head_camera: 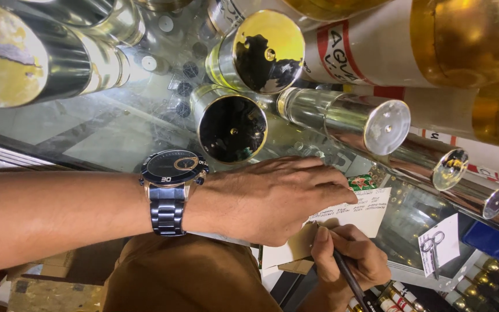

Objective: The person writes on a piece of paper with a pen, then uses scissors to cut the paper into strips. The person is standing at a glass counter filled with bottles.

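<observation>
The right hand (350, 257) is clamped on a dark pen (349, 276) whose tip meets a white paper slip (365, 215) on the glass counter (116, 133), while the left hand (272, 196), fingers together, presses flat on that slip just above, below shiny metal cylinders (232, 128).

The tabletop (105, 124) was clear, glossy glass. On it stood mirror-polished metal cylinders (342, 118), some with gold-toned, shiny ends. The wristwatch (171, 182) had a dark, brushed metal band. The white card (365, 214) was matt paper, beside dull brown cardboard (298, 242); the pen (350, 280) looked dark and smooth.
</observation>
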